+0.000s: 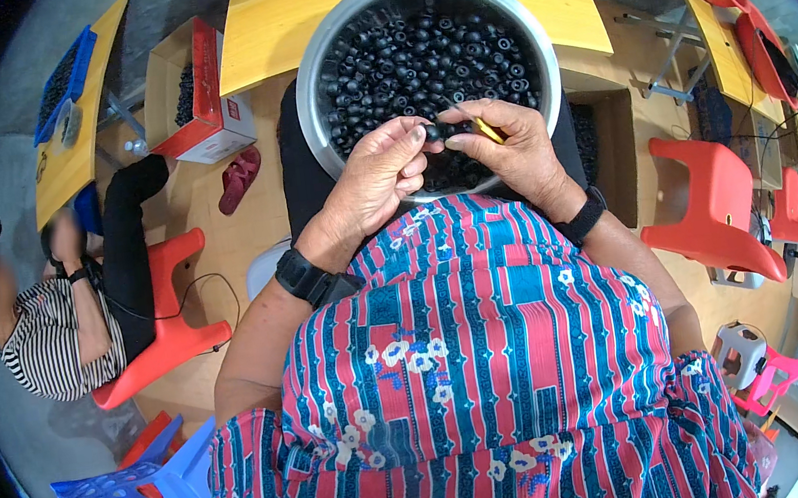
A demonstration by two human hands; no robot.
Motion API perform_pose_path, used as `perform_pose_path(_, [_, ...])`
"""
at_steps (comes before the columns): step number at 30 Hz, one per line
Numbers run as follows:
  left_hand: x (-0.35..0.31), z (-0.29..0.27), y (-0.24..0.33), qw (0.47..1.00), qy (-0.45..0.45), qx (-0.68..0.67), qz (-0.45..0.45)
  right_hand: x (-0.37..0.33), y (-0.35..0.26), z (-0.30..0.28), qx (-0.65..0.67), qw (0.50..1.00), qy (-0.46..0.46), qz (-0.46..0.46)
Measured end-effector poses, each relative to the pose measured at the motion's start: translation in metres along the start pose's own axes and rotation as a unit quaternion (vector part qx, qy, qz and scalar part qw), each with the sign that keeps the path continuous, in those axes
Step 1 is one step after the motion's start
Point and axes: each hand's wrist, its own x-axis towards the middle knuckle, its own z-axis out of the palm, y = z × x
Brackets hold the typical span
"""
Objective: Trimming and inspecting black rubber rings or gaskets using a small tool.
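A wide metal bowl (307, 112) sits at my lap, holding a heap of small round black parts (412, 61). Over its near rim, my left hand (388, 167) is closed, pinching one small black part (435, 133) between thumb and forefinger. My right hand (513, 147) is closed around a slim yellow-handled tool (489, 130), its thumb and finger meeting the same black part from the other side. The working end of the tool is too small to make out clearly. Both hands nearly meet, just above the heap.
A yellow table (266, 28) stands beyond the bowl. To the left are a red-and-white carton (217, 122), a pink slipper (238, 179) and a seated person (64, 336). A cardboard box (616, 146) and a red stool (709, 204) are at right.
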Motion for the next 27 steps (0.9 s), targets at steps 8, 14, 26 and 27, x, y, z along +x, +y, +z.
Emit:
perform_pose_path(8, [0.002,0.002,-0.009,0.997,-0.027,-0.071,-0.022,0.001,0.003,0.001,0.015,0.999,-0.033,-0.014])
perform_pose_path(14, [0.001,0.010,-0.009,0.998,-0.009,-0.048,-0.045,0.000,0.003,-0.002,-0.036,0.998,-0.052,-0.017])
perform_pose_path(26, [-0.006,0.009,-0.007,0.995,-0.074,-0.064,-0.019,-0.001,-0.007,-0.004,-0.025,0.999,-0.013,-0.046])
perform_pose_path(27, [-0.006,0.008,-0.008,0.995,-0.072,-0.064,-0.018,0.000,-0.010,-0.006,-0.025,0.999,-0.015,-0.046])
